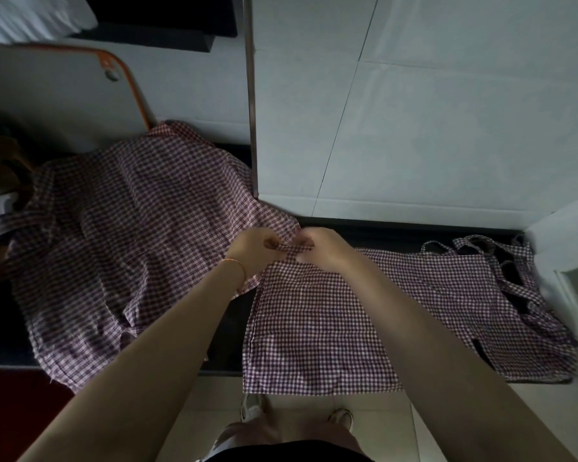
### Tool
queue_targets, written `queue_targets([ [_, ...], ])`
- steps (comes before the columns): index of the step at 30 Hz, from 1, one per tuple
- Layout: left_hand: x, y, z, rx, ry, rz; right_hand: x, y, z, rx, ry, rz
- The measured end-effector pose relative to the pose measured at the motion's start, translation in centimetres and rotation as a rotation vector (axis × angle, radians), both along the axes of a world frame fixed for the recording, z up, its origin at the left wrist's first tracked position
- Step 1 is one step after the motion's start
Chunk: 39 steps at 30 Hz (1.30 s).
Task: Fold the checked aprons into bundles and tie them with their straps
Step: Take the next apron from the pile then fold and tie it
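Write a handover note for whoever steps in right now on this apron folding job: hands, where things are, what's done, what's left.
Left hand and right hand both pinch a checked strap at the far edge of the middle apron.
That apron lies flat on the dark counter, its near edge hanging over the front.
Loose apron pile lies to the left; another apron with tangled straps lies to the right.
Done: no tied bundle is visible.
Left: fold and tie all of them.
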State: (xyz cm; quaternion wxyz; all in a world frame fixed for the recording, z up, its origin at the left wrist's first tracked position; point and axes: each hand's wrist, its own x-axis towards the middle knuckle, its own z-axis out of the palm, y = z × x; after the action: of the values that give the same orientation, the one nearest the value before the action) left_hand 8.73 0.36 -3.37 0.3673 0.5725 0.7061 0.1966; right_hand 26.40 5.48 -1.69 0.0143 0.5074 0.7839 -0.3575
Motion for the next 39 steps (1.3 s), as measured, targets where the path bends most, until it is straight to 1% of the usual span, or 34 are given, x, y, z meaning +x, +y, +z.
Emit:
queue_targets([
  [2,-0.8,0.2,0.1,-0.014,0.060,-0.015,1.1,0.3,-0.1,0.018,-0.194,0.057],
  [4,-1.1,0.5,0.3,-0.075,0.209,-0.094,1.9,0.4,-0.1,0.048,-0.286,0.058],
  [5,-0.8,0.7,0.5,-0.103,0.294,-0.144,2.0,0.4,0.0,0.057,-0.297,0.063],
  [7,0.3,1.0,0.9,-0.112,0.376,-0.213,1.9,0.2,0.3,0.094,-0.293,0.091],
  [12,3.0,1.8,1.2,-0.104,0.432,-0.299,2.2,-0.3,0.5,0.206,-0.275,0.064],
  [16,3.1,2.4,1.2,-0.085,0.490,-0.305,3.6,-0.3,-0.1,0.187,-0.183,-0.004],
  [19,2.6,2.7,1.2,-0.110,0.471,-0.318,3.8,-0.2,-0.6,0.146,-0.211,0.023],
  [21,2.1,2.8,1.0,-0.143,0.435,-0.291,3.7,0.0,-1.1,0.130,-0.249,0.040],
  [23,1.5,2.8,0.8,-0.195,0.376,-0.258,3.7,0.4,-1.9,0.129,-0.274,0.045],
  [25,1.2,2.5,0.5,-0.212,0.276,-0.189,3.6,0.7,-2.4,0.136,-0.298,0.040],
  [27,0.9,2.3,0.0,-0.187,0.194,-0.094,3.2,1.0,-2.7,0.148,-0.322,0.047],
  [29,0.6,2.0,-0.5,-0.157,0.151,-0.019,2.6,1.3,-3.0,0.161,-0.329,0.057],
  [33,0.2,1.7,-1.2,-0.107,0.081,0.034,1.9,2.2,-3.8,0.096,-0.333,0.050],
  [39,-0.3,1.5,-2.3,-0.086,0.004,0.143,1.0,3.6,-5.3,-0.010,-0.239,0.015],
])
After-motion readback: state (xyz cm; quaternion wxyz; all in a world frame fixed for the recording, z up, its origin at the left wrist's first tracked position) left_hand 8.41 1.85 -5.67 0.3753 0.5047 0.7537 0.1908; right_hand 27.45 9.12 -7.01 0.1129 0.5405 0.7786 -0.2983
